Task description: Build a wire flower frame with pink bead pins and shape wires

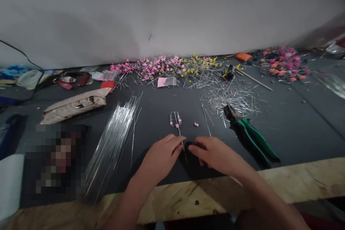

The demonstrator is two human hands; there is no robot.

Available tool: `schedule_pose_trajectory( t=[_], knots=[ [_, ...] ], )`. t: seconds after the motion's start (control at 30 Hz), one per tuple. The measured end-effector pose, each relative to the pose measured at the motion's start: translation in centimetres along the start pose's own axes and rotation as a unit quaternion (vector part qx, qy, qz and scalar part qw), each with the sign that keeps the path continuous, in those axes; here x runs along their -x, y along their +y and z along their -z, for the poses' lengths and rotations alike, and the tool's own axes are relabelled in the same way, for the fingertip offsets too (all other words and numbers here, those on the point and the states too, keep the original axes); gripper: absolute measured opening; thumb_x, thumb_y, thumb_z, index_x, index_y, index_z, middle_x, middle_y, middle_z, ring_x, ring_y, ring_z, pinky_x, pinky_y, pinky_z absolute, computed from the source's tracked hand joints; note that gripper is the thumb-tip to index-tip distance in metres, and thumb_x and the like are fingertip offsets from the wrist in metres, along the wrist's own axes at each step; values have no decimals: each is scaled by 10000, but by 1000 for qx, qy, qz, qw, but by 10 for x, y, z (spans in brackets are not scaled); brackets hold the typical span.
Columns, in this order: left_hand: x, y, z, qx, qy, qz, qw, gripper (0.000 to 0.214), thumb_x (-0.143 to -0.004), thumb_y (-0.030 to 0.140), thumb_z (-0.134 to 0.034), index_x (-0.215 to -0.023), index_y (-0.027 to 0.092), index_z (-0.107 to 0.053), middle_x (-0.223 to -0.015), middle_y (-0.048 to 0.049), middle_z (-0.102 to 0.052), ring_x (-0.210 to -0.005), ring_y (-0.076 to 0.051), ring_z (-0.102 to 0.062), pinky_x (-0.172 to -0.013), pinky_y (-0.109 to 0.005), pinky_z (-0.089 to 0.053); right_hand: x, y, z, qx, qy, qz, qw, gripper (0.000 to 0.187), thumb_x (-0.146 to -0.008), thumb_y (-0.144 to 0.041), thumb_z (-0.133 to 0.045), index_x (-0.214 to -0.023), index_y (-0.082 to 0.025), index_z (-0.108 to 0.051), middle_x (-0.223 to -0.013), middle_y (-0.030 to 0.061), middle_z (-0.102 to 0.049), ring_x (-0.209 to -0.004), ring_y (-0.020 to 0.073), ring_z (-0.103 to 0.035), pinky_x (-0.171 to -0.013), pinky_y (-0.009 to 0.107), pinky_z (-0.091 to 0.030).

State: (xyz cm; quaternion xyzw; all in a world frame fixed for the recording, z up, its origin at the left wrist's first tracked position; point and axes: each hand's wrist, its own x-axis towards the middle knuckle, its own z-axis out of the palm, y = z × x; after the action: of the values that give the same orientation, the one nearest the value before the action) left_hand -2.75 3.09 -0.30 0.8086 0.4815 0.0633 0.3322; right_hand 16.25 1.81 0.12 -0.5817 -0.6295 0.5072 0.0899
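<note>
Between the thumb and forefinger of my left hand [164,154] is the twisted stem of a small wire flower piece [176,125]. Its head is made of looped wires with pale pink tips, and the stem's tail points toward me. My right hand [215,152] is just right of the stem, its fingers curled and pressed together; whatever lies in them is hidden. A loose pink bit [196,124] rests on the dark tabletop above the right hand. Green-handled pliers [253,138] lie farther right, apart from the hand.
A bundle of straight wires [115,136] lies left of my hands. Cut wires [231,97] are scattered behind the pliers. Along the wall are pink-tipped wires [151,66], yellow-tipped wires [202,64] and another pink and orange pile [287,63]. A crumpled pale packet [77,106] sits left.
</note>
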Motion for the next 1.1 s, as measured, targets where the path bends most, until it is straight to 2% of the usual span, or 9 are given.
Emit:
schedule_pose_trajectory(
  t=[0.13, 0.2, 0.27, 0.4, 0.53, 0.63, 0.77, 0.97, 1.1],
  knots=[
    [-2, 0, 1, -5, 9, 4, 1000, 292, -903, 278, -362, -1134, 252, -539, -978, -38, -614, -880, -187, -582, -752, -315, -448, -15, 11, 17, 3, 193, 16, 981, 221, -791, -361, -524, -913, -197, -609, -865, 49, -632, -782, 177, -566, -681, 276, -400],
    [-2, 1, 1, -2, 18, 7, 1000, 289, -905, 282, -360, -1125, 248, -544, -971, -38, -614, -872, -184, -582, -733, -310, -448, -25, 18, 21, 56, 254, 40, 965, 225, -739, -347, -589, -906, -204, -638, -967, 69, -606, -945, 233, -523, -822, 344, -367],
    [-2, 1, 2, -2, 24, 9, 1000, 284, -906, 286, -359, -1113, 247, -549, -963, -35, -613, -863, -182, -581, -718, -305, -446, -34, 24, 21, 92, 275, 28, 957, 231, -736, -349, -598, -922, -226, -661, -986, 70, -594, -983, 255, -500, -858, 383, -334],
    [-2, 1, 2, -1, 34, 12, 999, 260, -905, 291, -369, -1078, 249, -560, -945, -23, -612, -847, -177, -580, -713, -306, -441, -41, 30, 16, 117, 270, 8, 956, 183, -765, -348, -581, -882, -257, -688, -957, 54, -597, -964, 247, -499, -875, 404, -300],
    [-2, 2, 2, 18, 70, 12, 997, 246, -897, 290, -405, -1084, 253, -560, -936, -16, -611, -838, -160, -579, -740, -299, -447, -33, 24, 17, 77, 261, 52, 961, 172, -788, -326, -564, -870, -229, -681, -931, 47, -611, -955, 221, -505, -877, 373, -321],
    [-2, 5, 1, 38, 107, -6, 994, 257, -887, 295, -440, -1118, 259, -546, -990, -18, -604, -889, -151, -574, -779, -288, -454, -19, 12, 19, -11, 179, 99, 979, 193, -810, -339, -538, -899, -219, -661, -933, 36, -623, -938, 183, -532, -851, 315, -365],
    [-3, 7, -4, 44, 131, -60, 989, 254, -887, 297, -450, -1112, 254, -559, -1054, -22, -597, -957, -142, -561, -829, -280, -452, -5, 1, 17, -121, 39, 83, 988, 215, -826, -360, -508, -891, -201, -636, -896, 23, -637, -844, 149, -569, -748, 257, -414],
    [-3, 5, -10, 13, 155, -135, 979, 231, -898, 240, -425, -1055, 236, -595, -982, -21, -633, -894, -131, -583, -810, -284, -468, -4, 4, 10, -229, -1, 58, 972, 220, -801, -392, -552, -851, -196, -640, -781, -6, -625, -705, 119, -538, -649, 233, -394],
    [-4, 4, -11, 7, 180, -156, 971, 209, -878, 223, -467, -1042, 228, -596, -968, -13, -641, -870, -123, -590, -786, -271, -473, -6, 7, 8, -264, -11, 55, 963, 210, -791, -398, -575, -833, -207, -654, -749, -13, -611, -669, 111, -514, -641, 237, -381]
  ],
)
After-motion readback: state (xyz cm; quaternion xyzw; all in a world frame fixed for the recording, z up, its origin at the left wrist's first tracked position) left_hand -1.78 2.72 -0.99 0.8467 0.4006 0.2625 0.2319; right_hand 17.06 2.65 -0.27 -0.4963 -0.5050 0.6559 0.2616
